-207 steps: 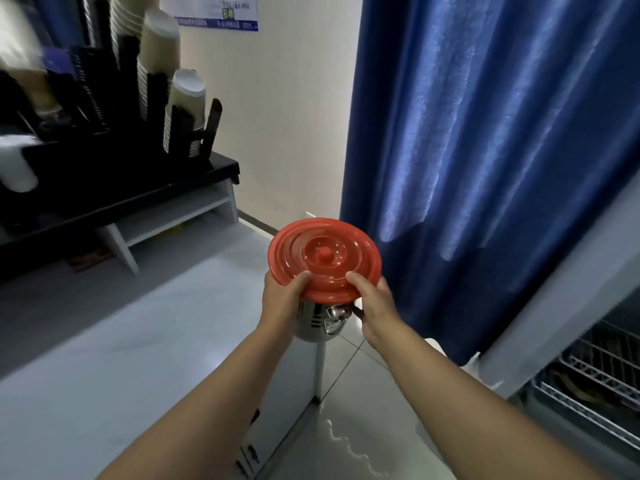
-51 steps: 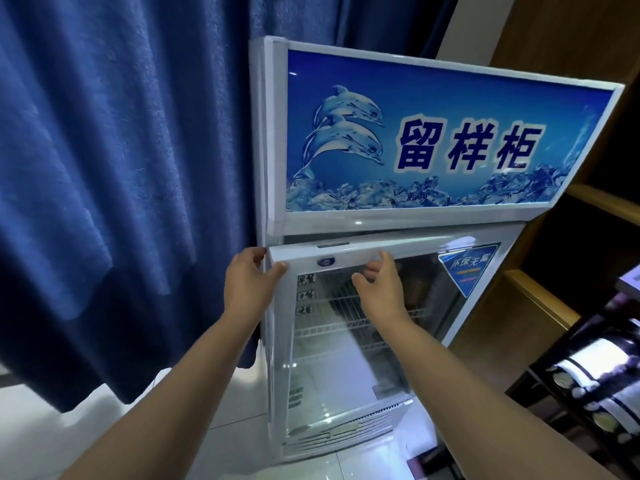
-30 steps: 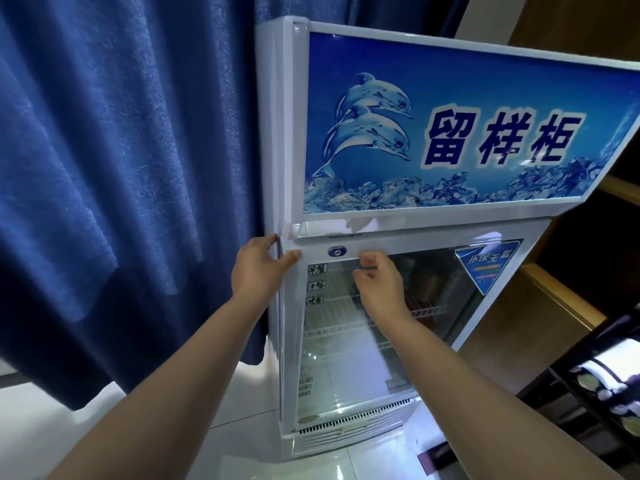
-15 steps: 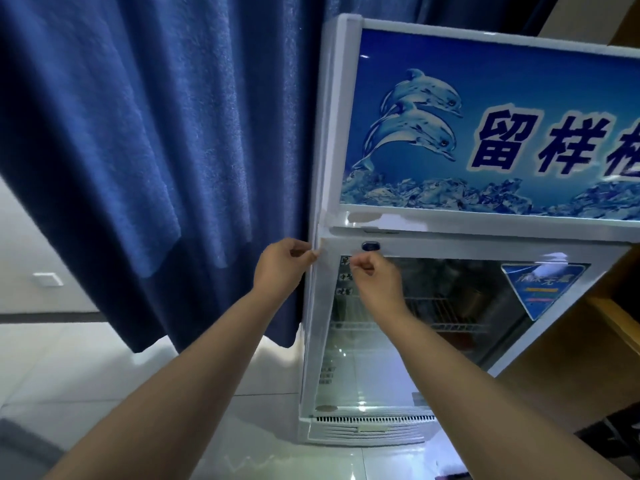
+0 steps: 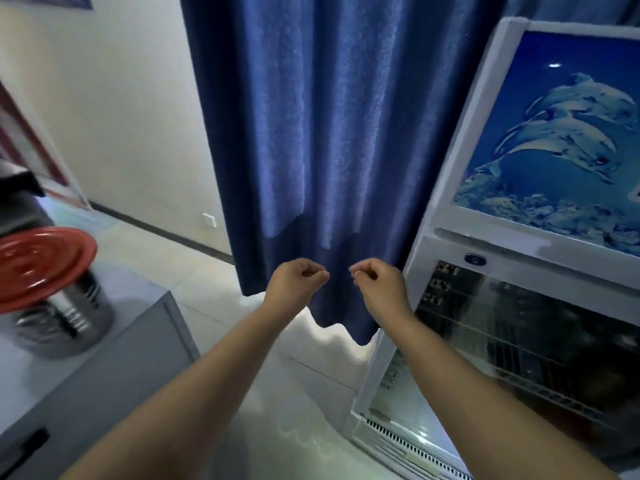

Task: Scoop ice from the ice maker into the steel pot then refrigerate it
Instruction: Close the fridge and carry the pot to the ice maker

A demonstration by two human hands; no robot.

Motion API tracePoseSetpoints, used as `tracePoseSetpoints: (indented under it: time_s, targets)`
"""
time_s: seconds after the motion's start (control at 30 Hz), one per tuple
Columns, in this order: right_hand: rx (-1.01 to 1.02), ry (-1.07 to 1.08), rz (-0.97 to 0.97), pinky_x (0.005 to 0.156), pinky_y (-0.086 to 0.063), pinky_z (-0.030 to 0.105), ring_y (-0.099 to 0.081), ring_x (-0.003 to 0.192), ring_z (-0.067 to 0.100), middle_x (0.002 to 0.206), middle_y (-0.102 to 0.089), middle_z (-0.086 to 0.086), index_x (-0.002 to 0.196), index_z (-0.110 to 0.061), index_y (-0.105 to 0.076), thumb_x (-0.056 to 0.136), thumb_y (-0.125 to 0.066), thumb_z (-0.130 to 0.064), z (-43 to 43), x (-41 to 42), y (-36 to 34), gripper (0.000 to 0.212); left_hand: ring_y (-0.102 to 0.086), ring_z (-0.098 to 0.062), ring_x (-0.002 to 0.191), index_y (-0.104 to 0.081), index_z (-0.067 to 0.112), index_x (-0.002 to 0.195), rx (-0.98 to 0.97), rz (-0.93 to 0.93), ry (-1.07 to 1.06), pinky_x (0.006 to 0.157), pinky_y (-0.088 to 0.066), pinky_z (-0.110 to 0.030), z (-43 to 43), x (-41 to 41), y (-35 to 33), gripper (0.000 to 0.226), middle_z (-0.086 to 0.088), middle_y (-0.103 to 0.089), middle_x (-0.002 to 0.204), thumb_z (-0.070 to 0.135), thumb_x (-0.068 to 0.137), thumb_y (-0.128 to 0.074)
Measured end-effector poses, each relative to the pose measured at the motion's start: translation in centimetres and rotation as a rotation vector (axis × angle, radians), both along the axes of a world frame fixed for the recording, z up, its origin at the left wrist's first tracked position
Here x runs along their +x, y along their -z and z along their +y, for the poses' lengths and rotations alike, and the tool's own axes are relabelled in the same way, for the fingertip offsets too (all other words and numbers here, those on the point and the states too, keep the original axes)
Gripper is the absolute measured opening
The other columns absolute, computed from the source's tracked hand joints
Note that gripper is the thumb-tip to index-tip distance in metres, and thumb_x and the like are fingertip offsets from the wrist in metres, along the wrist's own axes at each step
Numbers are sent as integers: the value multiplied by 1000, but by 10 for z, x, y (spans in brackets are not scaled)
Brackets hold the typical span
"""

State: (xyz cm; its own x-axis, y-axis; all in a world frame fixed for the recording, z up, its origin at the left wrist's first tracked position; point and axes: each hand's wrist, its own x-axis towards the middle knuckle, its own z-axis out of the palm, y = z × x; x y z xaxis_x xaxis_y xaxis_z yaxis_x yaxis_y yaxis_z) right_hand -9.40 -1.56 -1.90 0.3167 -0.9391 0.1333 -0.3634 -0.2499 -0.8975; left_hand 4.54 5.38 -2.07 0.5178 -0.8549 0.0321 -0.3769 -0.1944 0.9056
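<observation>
Steel pot (image 5: 65, 320) w/ red lid (image 5: 38, 265), well left of curled fingers (image 5: 313, 276)

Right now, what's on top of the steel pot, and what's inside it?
A red lid sits on the steel pot, covering its mouth. Whatever is inside is hidden by the lid.

hands: left hand (image 5: 294, 285) + right hand (image 5: 380, 286) off fridge door (image 5: 519, 268), fingers (image 5: 317, 277) curled, empty, before curtain (image 5: 329, 133) | door: now right of fingers | steel pot (image 5: 65, 327), red lid (image 5: 41, 265): on tabletop (image 5: 104, 362), far left of fingers
</observation>
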Motion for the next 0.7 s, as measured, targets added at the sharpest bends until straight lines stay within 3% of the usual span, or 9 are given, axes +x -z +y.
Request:
tracePoseSetpoints:
  time_s: [0.07, 0.23, 0.5, 0.6, 0.7]
  targets:
    - [21, -73, 15, 75, -51, 30, -63, 83, 16, 81, -66, -8, 74, -30, -63, 88, -56, -9, 9, 21, 1, 27, -60, -6, 66, -68, 22, 79, 5, 5, -79, 57, -47, -14, 22, 17, 0, 7, 10, -65, 70, 20, 85, -64]
    - [87, -250, -12, 65, -45, 18, -60, 76, 12, 80, -65, -8, 84, -21, -66, 90, -54, -9, 37, 77, 3, 18, -59, -9, 67, -65, 26, 75, 1, 0, -264, 65, -49, -26, 75, 64, -1, 13, 8, -65, 71, 18, 85, -64]
    - [154, -483, -6, 54, -43, 23, -57, 68, 14, 82, -64, -5, 85, -21, -65, 90, -51, -8, 96, 161, -1, 19, -59, -7, 65, -70, 16, 84, -60, 28, -506, 68, -46, -24, 155, 134, -9, 6, 4, -66, 71, 14, 85, -65]
    - [135, -534, 35, 72, -54, 37, -61, 77, 17, 82, -65, -3, 84, -23, -65, 88, -52, -9, 116, 194, -1, 19, -62, -10, 71, -69, 16, 84, -98, 41, -567, 71, -48, -26, 183, 162, -15, 7, 2, -68, 77, 11, 86, -64]
    - [126, -559, 46, 76, -51, 33, -57, 76, 13, 81, -64, -5, 86, -20, -66, 88, -51, -9, 133, 224, -3, 19, -62, -13, 77, -70, 15, 88, -141, 75, -642, 77, -51, -31, 207, 189, -22, 6, 4, -67, 81, 13, 86, -65]
